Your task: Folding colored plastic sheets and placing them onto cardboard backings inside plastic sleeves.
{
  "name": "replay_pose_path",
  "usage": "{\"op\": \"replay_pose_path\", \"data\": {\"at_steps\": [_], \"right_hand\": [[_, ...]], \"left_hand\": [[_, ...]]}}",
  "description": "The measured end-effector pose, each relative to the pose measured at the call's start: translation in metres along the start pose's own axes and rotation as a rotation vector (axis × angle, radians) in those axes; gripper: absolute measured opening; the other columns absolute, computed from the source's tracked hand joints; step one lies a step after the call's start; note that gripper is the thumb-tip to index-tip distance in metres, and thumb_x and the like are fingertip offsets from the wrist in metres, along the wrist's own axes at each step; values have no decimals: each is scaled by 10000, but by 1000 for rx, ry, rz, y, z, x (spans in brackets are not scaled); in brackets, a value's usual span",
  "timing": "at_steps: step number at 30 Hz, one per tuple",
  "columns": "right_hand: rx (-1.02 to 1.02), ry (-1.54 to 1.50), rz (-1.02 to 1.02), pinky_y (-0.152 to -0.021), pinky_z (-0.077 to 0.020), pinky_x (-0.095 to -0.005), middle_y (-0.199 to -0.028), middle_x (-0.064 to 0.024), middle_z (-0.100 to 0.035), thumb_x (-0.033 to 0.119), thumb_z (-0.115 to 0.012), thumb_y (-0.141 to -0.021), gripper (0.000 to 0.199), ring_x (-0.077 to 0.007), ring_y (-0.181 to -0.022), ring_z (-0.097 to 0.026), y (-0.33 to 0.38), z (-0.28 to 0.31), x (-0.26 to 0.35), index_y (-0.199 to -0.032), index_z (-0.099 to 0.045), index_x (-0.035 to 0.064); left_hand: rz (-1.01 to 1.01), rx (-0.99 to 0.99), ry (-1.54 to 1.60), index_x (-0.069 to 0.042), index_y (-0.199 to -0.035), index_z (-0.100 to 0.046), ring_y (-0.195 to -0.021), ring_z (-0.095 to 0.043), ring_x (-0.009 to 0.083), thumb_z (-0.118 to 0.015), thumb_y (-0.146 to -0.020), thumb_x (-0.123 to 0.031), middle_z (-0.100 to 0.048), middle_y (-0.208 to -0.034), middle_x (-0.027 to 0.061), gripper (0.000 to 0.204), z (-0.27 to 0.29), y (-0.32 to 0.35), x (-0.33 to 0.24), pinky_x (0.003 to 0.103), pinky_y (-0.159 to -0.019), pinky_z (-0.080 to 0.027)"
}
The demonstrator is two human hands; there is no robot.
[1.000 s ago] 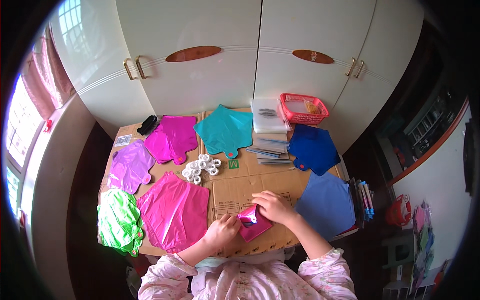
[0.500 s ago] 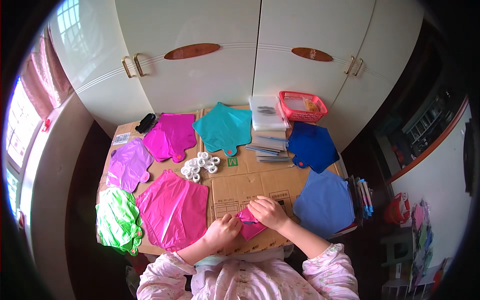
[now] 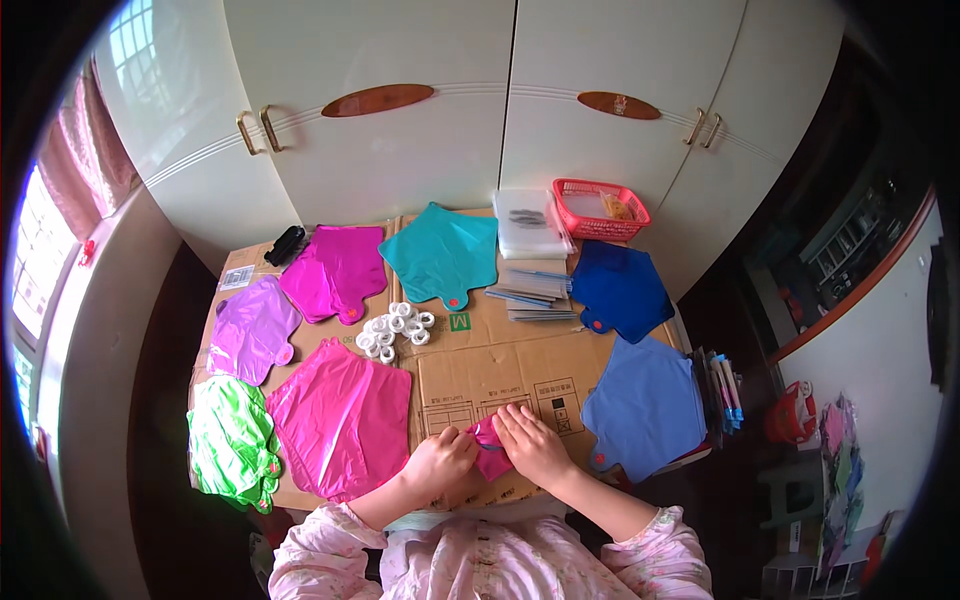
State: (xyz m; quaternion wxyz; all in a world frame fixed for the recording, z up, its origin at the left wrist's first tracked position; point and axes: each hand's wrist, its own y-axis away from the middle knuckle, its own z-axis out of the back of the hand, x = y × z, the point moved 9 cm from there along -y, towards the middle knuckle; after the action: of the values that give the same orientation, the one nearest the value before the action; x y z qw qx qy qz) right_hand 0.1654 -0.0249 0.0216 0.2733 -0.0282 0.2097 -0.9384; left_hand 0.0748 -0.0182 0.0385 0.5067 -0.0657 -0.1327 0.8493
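Observation:
A folded piece of shiny pink foil (image 3: 490, 461), looking like a flat, empty foil balloon, lies on the cardboard near its front edge. My left hand (image 3: 447, 462) is closed on its left side with the fingers curled. Across its right side my right hand (image 3: 532, 445) lies flat, fingers stretched out and pressing down. A small dark strip shows on the foil between the hands. To the left is a larger stack of flat pink foil balloons (image 3: 345, 420), each cornered with a rounded outline.
Around the cardboard (image 3: 470, 360) lie green (image 3: 230, 435), lilac (image 3: 250, 325), magenta (image 3: 335, 270), teal (image 3: 440, 258), dark blue (image 3: 622, 290) and light blue (image 3: 645, 405) foil stacks. White rings (image 3: 390, 330) sit mid-left. Clear bags (image 3: 533, 235), packets (image 3: 535, 290) and a red basket (image 3: 600, 222) stand behind.
My right hand has flattened out over the pink foil, its fingers now extended rather than bent. The foil shows less between the hands; my left hand keeps its grip.

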Motion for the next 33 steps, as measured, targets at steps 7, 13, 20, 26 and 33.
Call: {"op": "replay_pose_path", "data": {"at_steps": [7,13,20,26,33], "right_hand": [[72,-47,24,-1040,-409,-445,-1212,-204,-601,115,-518,-845,371,-312,-1143,-583,2,-6,-1,-1178,-583,-35],[116,-174,-6,-1063,-371,-462,-1275,-247,-546,161,-558,-803,467,-351,-1182,-548,2,0,-3,-1219,-550,-49],[112,-277,-61,-1056,-364,-468,-1355,-200,-489,354,-570,-864,542,-375,-1205,-514,5,7,-6,-1296,-516,30],[126,-230,-52,-1063,-344,-502,-1390,-159,-457,475,-567,-862,616,-399,-1246,-450,9,7,6,-1333,-496,86],[167,-230,-143,-1062,-324,-534,-1397,-147,-458,518,-588,-822,723,-421,-1278,-396,21,11,10,-1377,-448,75]], "left_hand": [[10,24,16,-37,-863,-620,-763,-559,154,-582,-708,-156,-553,-834,34,199,4,3,2,271,-631,-522],[21,15,38,40,-1099,-597,-835,-582,186,-586,-694,-131,-623,-1046,91,440,5,12,3,295,-697,-529],[33,179,91,-46,-989,-652,-752,-646,215,-585,-761,-163,-667,-863,97,264,8,5,13,350,-643,-531],[-27,318,-26,-120,-804,-640,-642,-658,276,-585,-809,-183,-638,-667,85,84,6,-64,64,385,-542,-532],[248,6,355,-112,-899,-697,-846,-659,299,-584,-851,-200,-687,-918,96,151,-31,-191,142,396,-726,-537]]}}
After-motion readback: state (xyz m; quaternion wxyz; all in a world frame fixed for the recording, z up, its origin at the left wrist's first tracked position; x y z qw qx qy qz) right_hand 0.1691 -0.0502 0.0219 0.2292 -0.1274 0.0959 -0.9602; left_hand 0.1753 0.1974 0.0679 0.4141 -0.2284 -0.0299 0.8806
